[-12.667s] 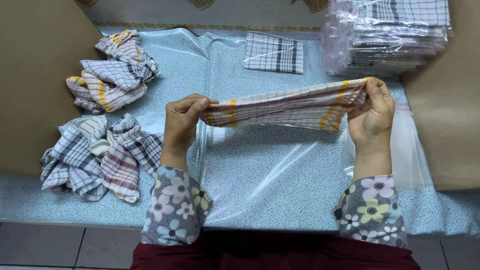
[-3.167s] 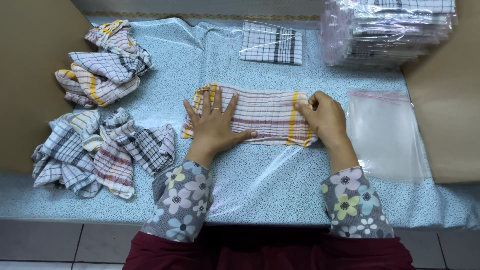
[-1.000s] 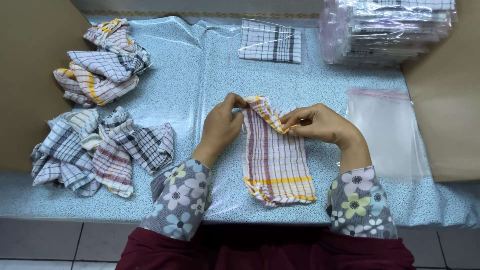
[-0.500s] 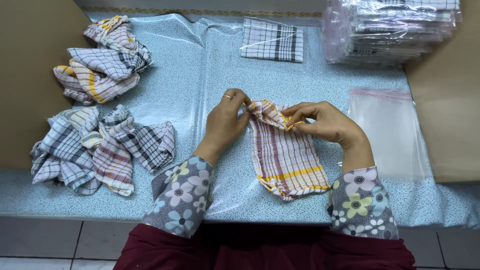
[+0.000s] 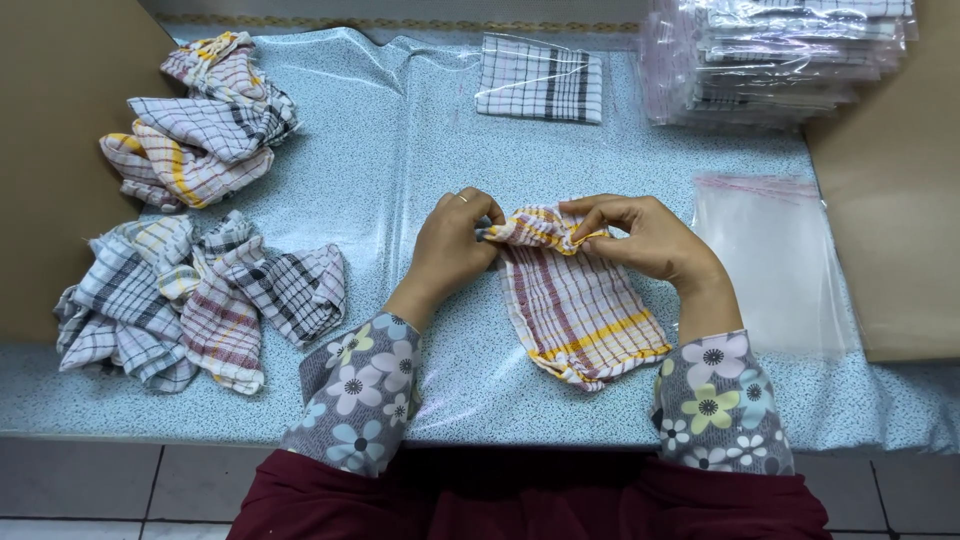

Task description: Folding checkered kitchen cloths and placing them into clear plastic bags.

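Pinching striped cloth [image 5: 580,305] (far edge): left hand [image 5: 452,245], right hand [image 5: 640,238]; empty bag [image 5: 775,265] beside.

Both forearms are covered by long grey sleeves printed with large flowers: white, pale blue, pink and yellow-green petals around dark, dotted centres. The left sleeve [image 5: 352,392] and the right sleeve [image 5: 722,400] end at the wrists. A thin ring [image 5: 462,198] sits on one of the left hand's fingers. Below the sleeves, a plain dark red garment [image 5: 530,497] covers the lap.

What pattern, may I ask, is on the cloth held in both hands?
The cloth is white, checked in red with yellow bands; head view.
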